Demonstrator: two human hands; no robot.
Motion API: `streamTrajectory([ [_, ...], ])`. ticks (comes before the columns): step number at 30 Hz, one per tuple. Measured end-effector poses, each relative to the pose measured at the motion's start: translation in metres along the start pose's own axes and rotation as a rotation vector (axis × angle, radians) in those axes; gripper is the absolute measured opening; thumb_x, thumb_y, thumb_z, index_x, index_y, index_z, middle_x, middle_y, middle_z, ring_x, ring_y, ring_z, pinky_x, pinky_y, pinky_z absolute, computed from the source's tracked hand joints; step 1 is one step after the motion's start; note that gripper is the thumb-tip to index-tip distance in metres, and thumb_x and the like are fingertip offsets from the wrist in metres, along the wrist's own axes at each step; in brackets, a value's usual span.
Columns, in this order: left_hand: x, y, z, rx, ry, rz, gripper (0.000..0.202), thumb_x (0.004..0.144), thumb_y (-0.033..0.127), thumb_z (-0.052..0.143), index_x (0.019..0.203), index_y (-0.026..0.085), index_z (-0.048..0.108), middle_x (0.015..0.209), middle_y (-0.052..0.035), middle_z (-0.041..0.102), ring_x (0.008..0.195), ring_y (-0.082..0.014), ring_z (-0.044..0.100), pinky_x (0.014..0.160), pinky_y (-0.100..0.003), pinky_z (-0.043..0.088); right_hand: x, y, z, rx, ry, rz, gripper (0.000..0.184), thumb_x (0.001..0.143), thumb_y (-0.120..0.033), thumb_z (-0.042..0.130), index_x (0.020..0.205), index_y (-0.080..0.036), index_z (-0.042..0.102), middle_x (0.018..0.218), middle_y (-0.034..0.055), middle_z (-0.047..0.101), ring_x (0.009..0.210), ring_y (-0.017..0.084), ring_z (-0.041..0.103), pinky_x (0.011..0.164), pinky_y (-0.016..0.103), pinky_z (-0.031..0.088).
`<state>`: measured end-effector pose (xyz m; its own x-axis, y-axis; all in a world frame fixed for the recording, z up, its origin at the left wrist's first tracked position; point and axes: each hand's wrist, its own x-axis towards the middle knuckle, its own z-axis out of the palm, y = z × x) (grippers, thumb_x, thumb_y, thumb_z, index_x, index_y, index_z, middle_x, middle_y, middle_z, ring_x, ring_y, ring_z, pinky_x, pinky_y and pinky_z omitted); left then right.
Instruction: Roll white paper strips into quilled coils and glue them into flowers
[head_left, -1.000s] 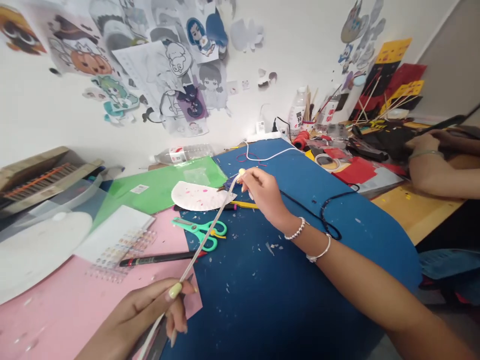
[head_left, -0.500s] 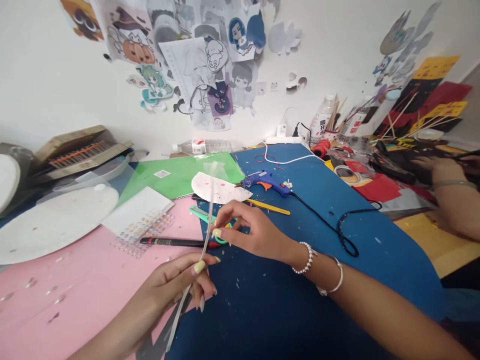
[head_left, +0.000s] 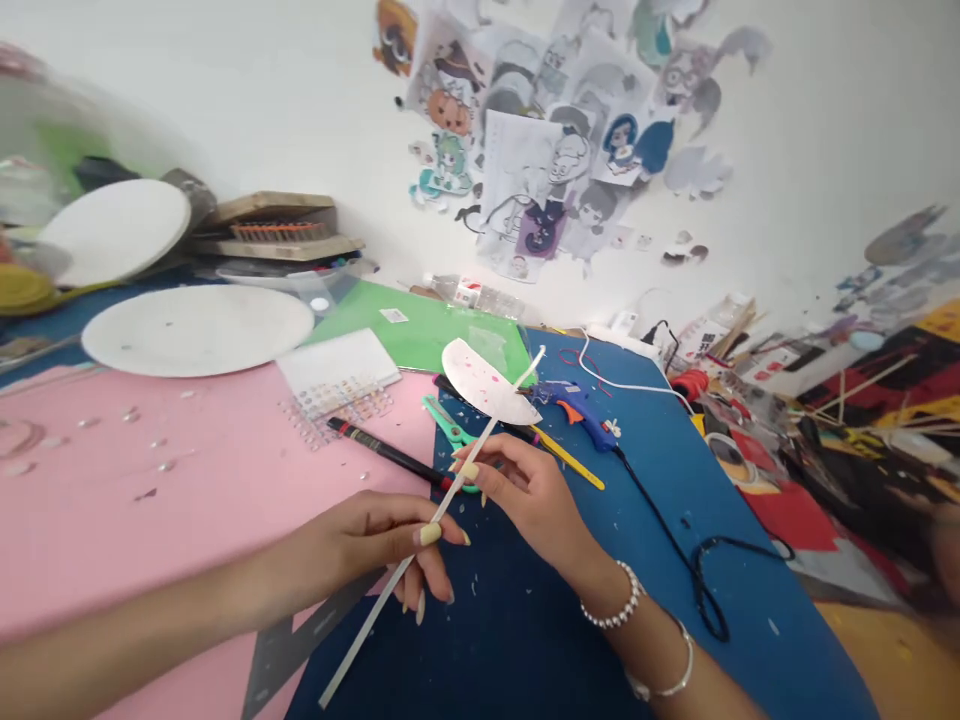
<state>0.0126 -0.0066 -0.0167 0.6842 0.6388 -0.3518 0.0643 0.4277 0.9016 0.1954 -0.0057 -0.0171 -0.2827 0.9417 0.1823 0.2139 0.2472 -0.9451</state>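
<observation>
A long, thin white strip (head_left: 373, 612) slants across the head view above the blue table covering. My left hand (head_left: 397, 545) pinches it near the middle between thumb and fingers. Just farther up, my right hand (head_left: 517, 485) also grips the strip with thumb and fingertips. The strip's upper end passes over a white fan-shaped paper piece (head_left: 480, 383) with pink spots. Close by lie green-handled scissors (head_left: 448, 425), partly hidden by my right hand, a black marker (head_left: 386, 450) with red bands, a yellow stick-like tool (head_left: 574, 460) and a blue glue gun (head_left: 577, 405).
Left of my hands, pink sheet (head_left: 225, 480) holds scattered gems, with a large white disc (head_left: 199, 330) behind it. The glue gun's black cord (head_left: 675, 530) loops to the right. Red and black materials (head_left: 795, 500) crowd the right side, where a blurred person's hand (head_left: 946, 545) shows at the edge.
The camera view has swung left, so the scene sits farther right. The strip has tilted from steep to more slanted, its upper end leaning right. Both hands still hold it.
</observation>
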Motion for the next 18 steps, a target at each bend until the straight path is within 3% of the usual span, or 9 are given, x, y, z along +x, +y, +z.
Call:
streamTrajectory([
  [12, 0.000, -0.004, -0.011, -0.023, -0.178, 0.078, 0.022, 0.084, 0.032, 0.047, 0.094, 0.015, 0.058, 0.071, -0.0033, 0.071, 0.052, -0.0106, 0.059, 0.054, -0.021, 0.043, 0.001, 0.001, 0.009, -0.248, 0.171, -0.124, 0.015, 0.082, -0.023, 0.049, 0.092, -0.020, 0.060, 0.086, 0.0022, 0.063, 0.074, 0.012, 0.060, 0.062, 0.022, 0.049],
  [18, -0.001, -0.002, -0.012, -0.063, -0.175, 0.037, 0.024, 0.087, 0.032, 0.042, 0.099, 0.016, 0.056, 0.073, -0.0030, 0.070, 0.057, -0.0112, 0.060, 0.057, -0.022, 0.043, 0.000, 0.003, 0.006, -0.457, 0.242, -0.273, 0.020, 0.081, -0.014, 0.047, 0.093, -0.020, 0.061, 0.089, 0.0034, 0.066, 0.080, 0.015, 0.060, 0.072, 0.027, 0.047],
])
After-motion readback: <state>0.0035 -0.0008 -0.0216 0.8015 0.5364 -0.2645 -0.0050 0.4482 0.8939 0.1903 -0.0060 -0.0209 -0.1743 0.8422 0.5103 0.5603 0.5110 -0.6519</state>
